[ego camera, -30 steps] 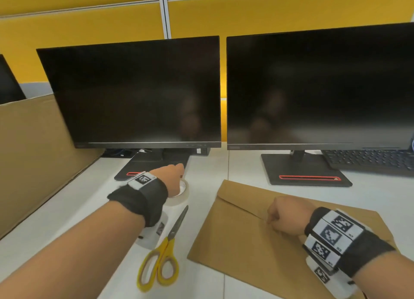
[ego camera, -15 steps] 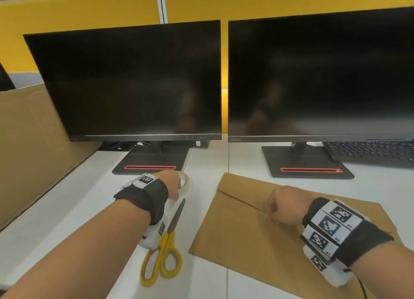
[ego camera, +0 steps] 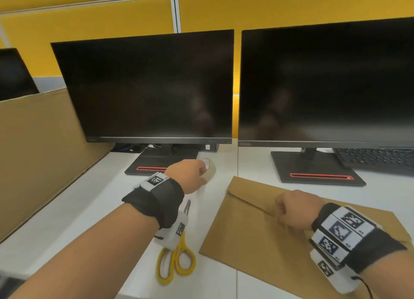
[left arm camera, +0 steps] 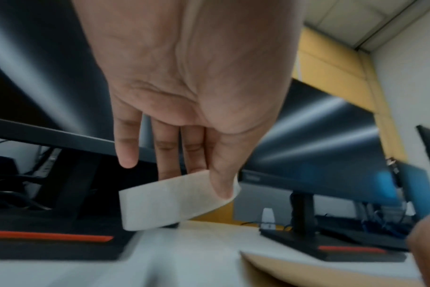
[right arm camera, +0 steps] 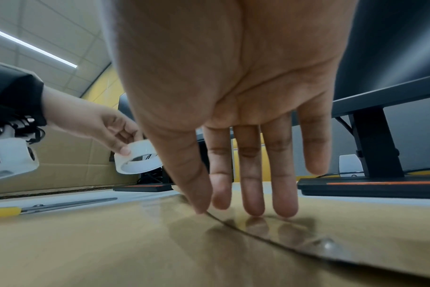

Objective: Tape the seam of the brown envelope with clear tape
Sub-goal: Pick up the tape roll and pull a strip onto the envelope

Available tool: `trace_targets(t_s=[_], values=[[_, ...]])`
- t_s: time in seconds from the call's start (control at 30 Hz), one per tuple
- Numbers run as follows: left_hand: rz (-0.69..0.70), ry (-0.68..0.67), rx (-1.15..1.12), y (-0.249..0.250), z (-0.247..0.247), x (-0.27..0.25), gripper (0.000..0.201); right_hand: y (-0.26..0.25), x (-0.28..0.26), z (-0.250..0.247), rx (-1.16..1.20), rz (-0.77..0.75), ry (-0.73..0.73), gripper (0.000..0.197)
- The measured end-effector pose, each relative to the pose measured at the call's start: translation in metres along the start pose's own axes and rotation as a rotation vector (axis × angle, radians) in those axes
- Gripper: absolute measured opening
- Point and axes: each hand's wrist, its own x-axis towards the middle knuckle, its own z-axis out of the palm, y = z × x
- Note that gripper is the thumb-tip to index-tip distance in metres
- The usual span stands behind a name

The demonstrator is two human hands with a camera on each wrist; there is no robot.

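Note:
The brown envelope (ego camera: 264, 231) lies flat on the white desk, flap side up, its seam (right arm camera: 258, 237) running under my right hand. My right hand (ego camera: 291, 211) presses straight fingertips (right arm camera: 253, 209) onto the flap beside the seam. My left hand (ego camera: 190, 173) pinches the roll of clear tape (ego camera: 209, 167) between thumb and fingers. In the left wrist view the tape roll (left arm camera: 174, 202) hangs tilted just above the desk. The tape roll (right arm camera: 138, 157) is also seen in the right wrist view, left of the envelope.
Yellow-handled scissors (ego camera: 177, 258) lie on the desk under my left forearm. Two dark monitors (ego camera: 152, 86) on black stands (ego camera: 313, 171) fill the back. A cardboard panel (ego camera: 40, 146) stands at the left. A keyboard (ego camera: 376, 157) sits at the far right.
My left hand has taken hold of the tape roll and lifted it off the desk, tilted. My right hand stays on the envelope flap.

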Motion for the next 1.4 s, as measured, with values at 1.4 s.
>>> trace_targets(t_s=[1.4], values=[[0.24, 0.124, -0.678, 0.131, 0.031, 0.007, 0.002, 0.049, -0.016, -0.005, 0.443, -0.214, 0.104, 0.028]])
